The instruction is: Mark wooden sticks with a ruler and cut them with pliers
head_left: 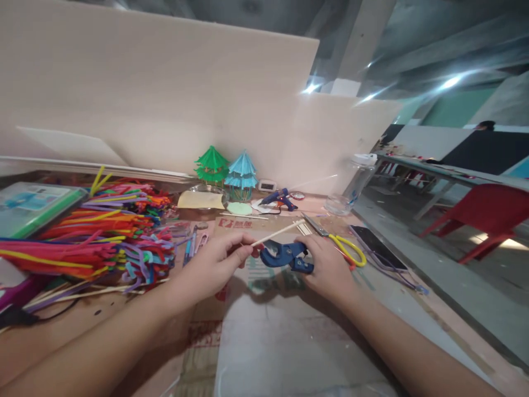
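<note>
Between thumb and fingers, my left hand (231, 253) pinches the near end of a thin pale wooden stick (281, 231), which points up and to the right. My right hand (326, 262) is closed around the handles of a blue hand cutter (283, 256), a tool with a curved jaw facing left. That jaw is just below the stick and close to my left fingertips; whether it touches the stick I cannot tell. Several short pale sticks (305, 227) lie just beyond my right hand. Yellow-handled scissors (345, 245) rest to the right of it.
Bundles of coloured pipe cleaners (103, 226) and a plastic case (37, 207) fill the left side. Behind are a green roofed model (211, 165), a blue one (242, 171) and a glue gun (279, 198). A phone (378, 248) and a clear bottle (357, 182) stand right.
</note>
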The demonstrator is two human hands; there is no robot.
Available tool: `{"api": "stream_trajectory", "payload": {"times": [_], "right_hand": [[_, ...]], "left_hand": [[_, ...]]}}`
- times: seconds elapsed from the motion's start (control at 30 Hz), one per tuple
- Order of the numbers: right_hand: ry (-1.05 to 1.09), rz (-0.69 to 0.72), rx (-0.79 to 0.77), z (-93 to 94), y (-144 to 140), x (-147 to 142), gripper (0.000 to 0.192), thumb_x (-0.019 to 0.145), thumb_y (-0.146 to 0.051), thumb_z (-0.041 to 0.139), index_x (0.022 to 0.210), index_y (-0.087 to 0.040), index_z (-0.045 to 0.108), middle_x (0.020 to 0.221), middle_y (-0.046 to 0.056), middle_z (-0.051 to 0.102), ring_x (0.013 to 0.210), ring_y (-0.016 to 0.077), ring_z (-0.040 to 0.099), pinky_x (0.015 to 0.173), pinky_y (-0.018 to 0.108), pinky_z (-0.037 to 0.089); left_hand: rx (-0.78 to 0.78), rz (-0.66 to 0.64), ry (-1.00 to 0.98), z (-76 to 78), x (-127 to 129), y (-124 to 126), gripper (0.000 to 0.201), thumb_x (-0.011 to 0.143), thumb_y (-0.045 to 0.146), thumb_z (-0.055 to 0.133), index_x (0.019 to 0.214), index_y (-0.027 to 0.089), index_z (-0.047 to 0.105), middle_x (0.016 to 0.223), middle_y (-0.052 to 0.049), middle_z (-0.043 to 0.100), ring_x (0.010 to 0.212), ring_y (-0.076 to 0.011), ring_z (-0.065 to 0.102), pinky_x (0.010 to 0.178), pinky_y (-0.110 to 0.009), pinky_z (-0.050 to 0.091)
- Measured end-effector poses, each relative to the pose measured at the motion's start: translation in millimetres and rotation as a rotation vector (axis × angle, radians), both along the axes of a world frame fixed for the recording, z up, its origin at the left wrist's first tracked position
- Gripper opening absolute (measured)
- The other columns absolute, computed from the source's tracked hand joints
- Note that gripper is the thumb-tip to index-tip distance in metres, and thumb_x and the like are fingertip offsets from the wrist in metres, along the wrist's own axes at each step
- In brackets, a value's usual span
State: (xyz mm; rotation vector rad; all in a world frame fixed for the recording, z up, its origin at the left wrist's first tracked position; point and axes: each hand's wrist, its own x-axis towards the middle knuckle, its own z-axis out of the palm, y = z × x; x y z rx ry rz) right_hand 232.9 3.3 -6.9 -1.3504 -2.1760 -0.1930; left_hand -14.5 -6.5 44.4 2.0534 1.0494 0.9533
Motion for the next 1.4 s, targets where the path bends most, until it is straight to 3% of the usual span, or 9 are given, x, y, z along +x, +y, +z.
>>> {"api": "stream_trajectory", "payload": {"times": [0.17, 0.3, 0.47, 0.67, 0.9, 1.4], "right_hand": [[-0.015, 0.031, 0.045, 2.4, -3, 5, 0.037, 0.07, -0.02, 0.059, 0.106, -0.018, 0.055, 0.102, 0.013, 0.064, 0.095, 0.0311, 0.059, 0.081, 0.043, 0.047], [-0.03, 0.054, 0.098, 1.8, -5, 5, 0.045, 0.064, -0.014, 0.055, 0.109, -0.019, 0.054, 0.103, 0.013, 0.064, 0.094, 0.0312, 0.059, 0.083, 0.044, 0.046], [-0.051, 0.071, 0.313, 1.1, -4, 6, 0.048, 0.059, -0.013, 0.054, 0.107, -0.019, 0.052, 0.097, 0.012, 0.064, 0.089, 0.0304, 0.059, 0.079, 0.042, 0.046], [-0.1, 0.096, 0.455, 8.0, -7, 7, 0.034, 0.072, -0.026, 0.053, 0.105, -0.017, 0.051, 0.094, 0.015, 0.064, 0.085, 0.0303, 0.058, 0.075, 0.041, 0.046], [-0.136, 0.176, 0.566, 16.9, -14, 8, 0.024, 0.081, -0.032, 0.05, 0.1, -0.018, 0.052, 0.084, 0.012, 0.063, 0.077, 0.0268, 0.056, 0.071, 0.038, 0.043], [-0.186, 0.159, 0.721, 29.9, -22, 12, 0.02, 0.077, -0.01, 0.05, 0.095, -0.019, 0.054, 0.077, 0.008, 0.065, 0.074, 0.0234, 0.058, 0.069, 0.035, 0.043]], "left_hand": [[0.034, -0.003, 0.048, -4.2, -2, 2, 0.027, 0.09, 0.028, 0.045, 0.073, 0.021, 0.064, 0.066, 0.002, 0.061, 0.06, -0.0129, 0.052, 0.068, -0.026, 0.045], [0.086, -0.029, 0.068, -6.0, -3, 2, 0.024, 0.091, 0.03, 0.047, 0.084, 0.023, 0.068, 0.068, 0.003, 0.063, 0.063, -0.0137, 0.055, 0.07, -0.026, 0.045], [0.204, -0.059, 0.107, -6.0, -3, 1, 0.021, 0.091, 0.025, 0.046, 0.09, 0.022, 0.068, 0.071, 0.002, 0.063, 0.067, -0.0134, 0.056, 0.069, -0.024, 0.046], [0.232, -0.232, 0.162, -5.0, -2, -3, 0.023, 0.092, 0.016, 0.041, 0.081, 0.017, 0.062, 0.074, -0.001, 0.061, 0.073, -0.0127, 0.057, 0.067, -0.022, 0.044], [0.272, -0.389, 0.202, 6.8, 1, -13, 0.024, 0.093, 0.016, 0.041, 0.076, 0.016, 0.058, 0.075, -0.002, 0.06, 0.073, -0.0126, 0.055, 0.068, -0.021, 0.042], [0.067, -0.403, 0.107, 14.0, 3, -22, 0.024, 0.092, 0.014, 0.048, 0.075, 0.016, 0.065, 0.077, -0.002, 0.064, 0.076, -0.0116, 0.057, 0.071, -0.02, 0.043]]}}
